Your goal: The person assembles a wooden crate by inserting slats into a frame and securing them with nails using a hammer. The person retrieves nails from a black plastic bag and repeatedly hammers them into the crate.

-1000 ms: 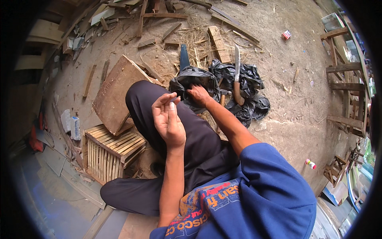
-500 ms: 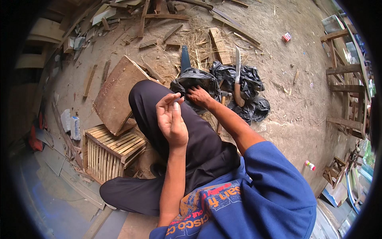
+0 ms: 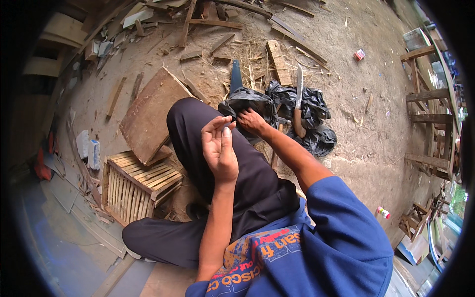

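Observation:
My left hand (image 3: 220, 151) is raised over my dark-trousered thigh, palm up, with curled fingers close to the thumb. Whatever it may hold is too small to make out. My right hand (image 3: 251, 121) reaches down into the mouth of a crumpled black plastic bag (image 3: 247, 98), its fingertips hidden inside. Beside that bag is another black plastic bundle (image 3: 314, 106), with a wooden-handled machete (image 3: 299, 99) lying across it. A hammer (image 3: 280, 127) lies between the bag and the bundle. Behind the bag, a blue-green saw blade (image 3: 236, 76) points away from me.
A slatted wooden crate (image 3: 131, 190) stands at my left, a brown board (image 3: 153, 111) leaning on it. A wood block (image 3: 279, 62) and scattered offcuts lie on the dirt floor ahead. Wooden frames (image 3: 428, 119) stand at the right. A small bottle (image 3: 383, 213) lies near my right elbow.
The view has shifted slightly, so the scene sits a little lower and further right. My right hand stays in the bag's mouth, and my left hand keeps its curled pose.

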A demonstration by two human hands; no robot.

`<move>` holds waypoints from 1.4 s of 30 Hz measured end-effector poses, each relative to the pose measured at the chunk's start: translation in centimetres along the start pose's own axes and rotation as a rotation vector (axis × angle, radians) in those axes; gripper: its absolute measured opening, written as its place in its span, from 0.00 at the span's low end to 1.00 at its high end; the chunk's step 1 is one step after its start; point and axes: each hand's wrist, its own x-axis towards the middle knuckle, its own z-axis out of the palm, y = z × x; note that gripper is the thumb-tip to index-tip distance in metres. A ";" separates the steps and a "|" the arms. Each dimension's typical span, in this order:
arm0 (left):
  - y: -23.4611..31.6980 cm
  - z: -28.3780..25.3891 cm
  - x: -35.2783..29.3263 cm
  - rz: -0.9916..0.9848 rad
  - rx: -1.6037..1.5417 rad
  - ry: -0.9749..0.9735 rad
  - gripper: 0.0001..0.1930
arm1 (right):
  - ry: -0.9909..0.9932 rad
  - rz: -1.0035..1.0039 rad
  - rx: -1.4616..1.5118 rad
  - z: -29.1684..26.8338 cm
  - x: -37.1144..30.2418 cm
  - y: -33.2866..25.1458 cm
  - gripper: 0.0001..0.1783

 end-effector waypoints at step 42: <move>-0.6 0.5 0.3 -0.053 -0.009 0.021 0.13 | 0.391 0.788 1.590 -5.1 -3.0 2.1 0.14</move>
